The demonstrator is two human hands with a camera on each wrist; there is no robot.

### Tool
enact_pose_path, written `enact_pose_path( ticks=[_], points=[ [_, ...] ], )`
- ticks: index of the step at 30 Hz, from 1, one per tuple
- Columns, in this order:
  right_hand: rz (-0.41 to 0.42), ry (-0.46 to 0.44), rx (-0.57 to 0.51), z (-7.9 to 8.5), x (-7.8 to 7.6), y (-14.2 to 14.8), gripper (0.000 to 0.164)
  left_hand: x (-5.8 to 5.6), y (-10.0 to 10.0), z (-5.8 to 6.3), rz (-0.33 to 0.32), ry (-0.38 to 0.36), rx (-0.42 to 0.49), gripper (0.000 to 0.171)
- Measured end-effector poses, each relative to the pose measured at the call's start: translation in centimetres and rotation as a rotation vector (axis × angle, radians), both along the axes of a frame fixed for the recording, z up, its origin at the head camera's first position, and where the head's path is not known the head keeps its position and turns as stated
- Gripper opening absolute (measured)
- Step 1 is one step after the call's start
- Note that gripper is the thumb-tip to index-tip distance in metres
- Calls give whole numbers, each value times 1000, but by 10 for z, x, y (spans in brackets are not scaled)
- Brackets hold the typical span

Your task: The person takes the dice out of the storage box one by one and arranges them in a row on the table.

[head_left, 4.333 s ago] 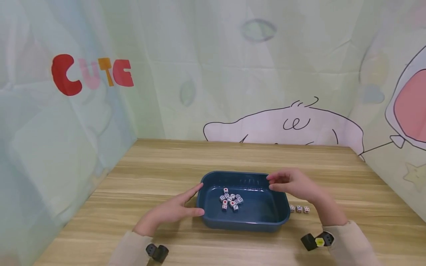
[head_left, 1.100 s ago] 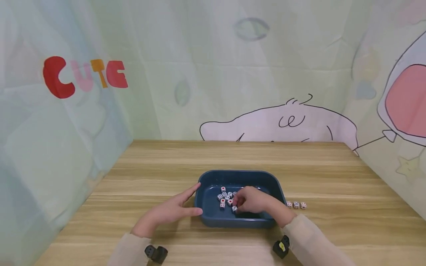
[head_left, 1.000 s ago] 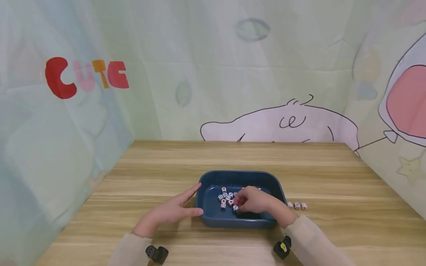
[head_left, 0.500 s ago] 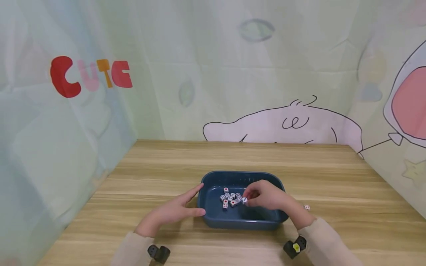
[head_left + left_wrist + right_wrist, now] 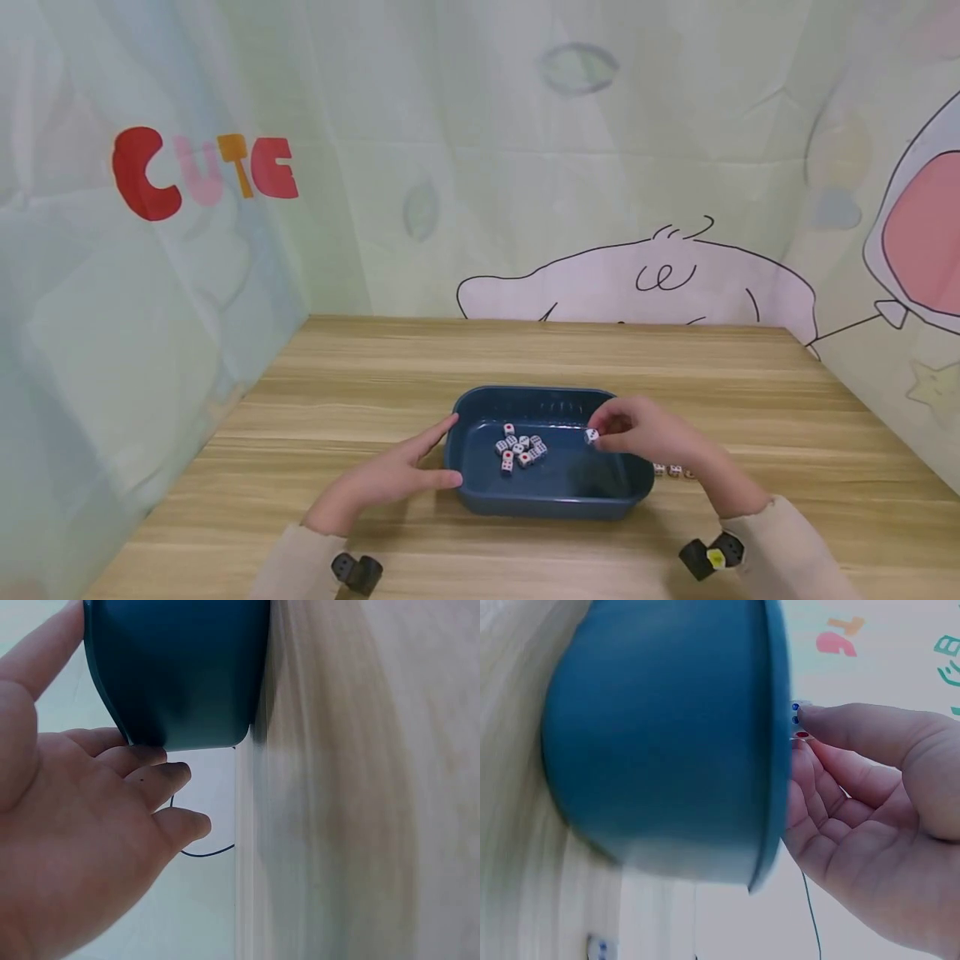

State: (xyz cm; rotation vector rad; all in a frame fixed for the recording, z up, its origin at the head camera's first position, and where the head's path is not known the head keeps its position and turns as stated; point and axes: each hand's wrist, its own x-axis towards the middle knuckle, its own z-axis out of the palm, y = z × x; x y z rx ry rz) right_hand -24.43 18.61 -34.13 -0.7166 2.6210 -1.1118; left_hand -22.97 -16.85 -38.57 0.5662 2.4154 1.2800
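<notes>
A dark blue rectangular tray sits on the wooden table, with several white dice clustered inside its left half. My left hand touches the tray's left end, thumb and index finger spread along the rim; in the left wrist view the fingers of that hand lie against the tray wall. Between thumb and fingertips my right hand pinches a die, held over the right part of the tray. The right wrist view shows this die partly behind the tray rim.
On the table just right of the tray, a short row of dice lies partly covered by my right forearm. Printed cloth walls the table at the back and both sides. A black wrist camera sits by the left sleeve.
My right hand has taken a die from the cluster's near right side, lifted it and carried it rightward toward the tray's right end. The left hand and the tray stay in place.
</notes>
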Motion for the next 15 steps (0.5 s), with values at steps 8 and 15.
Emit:
enact_pose_path(
  ticks=[8, 15],
  points=[
    [-35, 13, 3, 3, 4, 36, 13, 1, 0, 0, -4, 14, -8, 85],
    [-60, 9, 3, 3, 9, 66, 13, 1, 0, 0, -6, -2, 12, 86]
  ],
)
